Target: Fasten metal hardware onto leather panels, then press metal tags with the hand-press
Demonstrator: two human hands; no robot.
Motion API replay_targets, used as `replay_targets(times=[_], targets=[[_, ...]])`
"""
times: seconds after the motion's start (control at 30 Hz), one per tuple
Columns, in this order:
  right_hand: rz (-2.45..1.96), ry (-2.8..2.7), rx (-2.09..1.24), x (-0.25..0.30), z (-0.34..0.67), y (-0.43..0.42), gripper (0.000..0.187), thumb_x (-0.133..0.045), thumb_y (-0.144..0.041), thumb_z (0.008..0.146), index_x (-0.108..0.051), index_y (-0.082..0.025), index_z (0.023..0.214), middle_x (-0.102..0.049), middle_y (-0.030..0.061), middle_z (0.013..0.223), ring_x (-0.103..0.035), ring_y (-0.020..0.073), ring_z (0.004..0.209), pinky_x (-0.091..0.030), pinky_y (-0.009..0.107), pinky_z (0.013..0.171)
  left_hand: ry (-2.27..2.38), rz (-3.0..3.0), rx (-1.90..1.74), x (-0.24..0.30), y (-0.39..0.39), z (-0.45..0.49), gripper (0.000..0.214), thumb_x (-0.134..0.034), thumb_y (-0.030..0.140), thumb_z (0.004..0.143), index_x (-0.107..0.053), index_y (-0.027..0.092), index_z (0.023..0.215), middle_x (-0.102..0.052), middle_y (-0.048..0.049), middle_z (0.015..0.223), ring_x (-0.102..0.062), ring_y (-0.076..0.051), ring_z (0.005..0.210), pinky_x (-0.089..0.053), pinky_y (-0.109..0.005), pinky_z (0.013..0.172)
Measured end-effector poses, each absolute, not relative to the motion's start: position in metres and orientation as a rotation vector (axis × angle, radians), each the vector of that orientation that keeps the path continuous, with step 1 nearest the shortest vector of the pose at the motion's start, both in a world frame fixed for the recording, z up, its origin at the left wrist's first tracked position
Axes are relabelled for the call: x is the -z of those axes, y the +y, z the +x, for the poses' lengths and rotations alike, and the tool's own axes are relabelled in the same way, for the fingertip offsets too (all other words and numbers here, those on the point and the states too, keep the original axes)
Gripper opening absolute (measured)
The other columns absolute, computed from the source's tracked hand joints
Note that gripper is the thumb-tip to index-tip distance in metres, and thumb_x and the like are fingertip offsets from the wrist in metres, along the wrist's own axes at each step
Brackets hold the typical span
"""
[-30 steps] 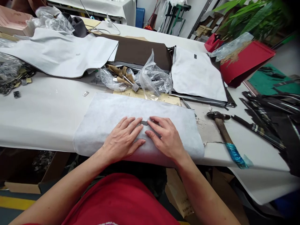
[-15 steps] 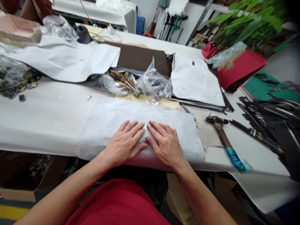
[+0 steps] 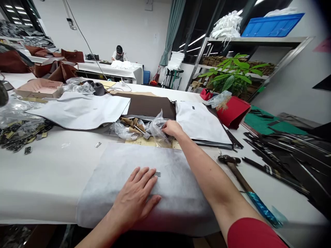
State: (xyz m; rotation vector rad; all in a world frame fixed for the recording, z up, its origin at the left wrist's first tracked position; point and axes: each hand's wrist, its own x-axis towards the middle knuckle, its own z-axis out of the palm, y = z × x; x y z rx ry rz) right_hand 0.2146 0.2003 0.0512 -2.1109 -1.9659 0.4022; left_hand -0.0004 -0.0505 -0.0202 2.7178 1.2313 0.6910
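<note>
My left hand (image 3: 139, 193) lies flat with fingers spread on a pale white sheet of fabric-like material (image 3: 113, 172), which hangs over the table's front edge. By its fingertips, a small grey, rectangular, textured patch (image 3: 158, 174) sits on the sheet. Beyond the sheet, my right hand (image 3: 172, 128) reaches to a crumpled clear plastic bag (image 3: 157, 128), its fingers curled at the bag's right side. The fingertips are partly hidden. Just left of the bag lies a metal-headed tool (image 3: 146, 135) among brown paper scraps (image 3: 130, 123).
A hammer (image 3: 239, 175) with a blue-wrapped handle lies on the right, beside dark strips (image 3: 289, 151). White-backed pieces (image 3: 203, 124) and a brown panel (image 3: 152, 106) lie at the back. On the left are small metal parts (image 3: 18, 137). A person (image 3: 119, 55) sits at a far table.
My right hand has left the sheet and moved forward to the plastic bag, uncovering the small grey patch. My left hand stays on the sheet. The view has tilted up, showing more of the room.
</note>
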Motion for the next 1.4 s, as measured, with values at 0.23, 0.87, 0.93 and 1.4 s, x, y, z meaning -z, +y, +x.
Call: replay_targets(times=[0.23, 0.87, 0.93, 1.4], targets=[[-1.791, -1.612, -0.717, -0.046, 0.241, 0.184, 0.028, -0.072, -0.033, 0.085, -0.076, -0.011, 0.103, -0.076, 0.0088, 0.089, -0.068, 0.0154, 0.075, -0.051, 0.022, 0.062, 1.229, 2.707, -0.718, 0.02, -0.05, 0.0, 0.043, -0.053, 0.048, 0.1, -0.061, 0.021, 0.133, -0.054, -0.0086, 0.152, -0.051, -0.029, 0.138, -0.039, -0.053, 0.121], [-1.036, -2.435, -0.157, 0.0, 0.221, -0.023, 0.027, -0.054, -0.017, 0.101, -0.075, -0.019, 0.117, -0.076, 0.0067, 0.114, -0.067, 0.0215, 0.103, -0.054, 0.038, 0.094, 1.22, 2.704, -0.755, 0.022, -0.053, -0.003, 0.048, -0.051, 0.049, 0.102, -0.06, 0.016, 0.136, -0.058, -0.015, 0.143, -0.053, -0.03, 0.135, -0.035, -0.055, 0.12], [-1.0, -2.487, -0.132, 0.0, 0.225, -0.021, 0.027, -0.054, -0.018, 0.101, -0.074, -0.02, 0.119, -0.075, 0.0058, 0.118, -0.066, 0.0213, 0.106, -0.054, 0.038, 0.096, 1.218, 2.708, -0.784, 0.024, -0.053, -0.004, 0.048, -0.052, 0.049, 0.102, -0.06, 0.017, 0.137, -0.058, -0.0149, 0.144, -0.052, -0.03, 0.136, -0.035, -0.054, 0.121], [-1.219, -2.487, -0.239, -0.03, 0.214, 0.018, 0.027, -0.056, -0.025, 0.1, -0.076, -0.024, 0.118, -0.077, 0.0049, 0.115, -0.072, 0.0208, 0.102, -0.057, 0.034, 0.091, 1.213, 2.7, -0.766, 0.023, -0.054, -0.002, 0.048, -0.053, 0.047, 0.101, -0.061, 0.018, 0.138, -0.058, -0.0131, 0.148, -0.052, -0.031, 0.139, -0.036, -0.057, 0.121]])
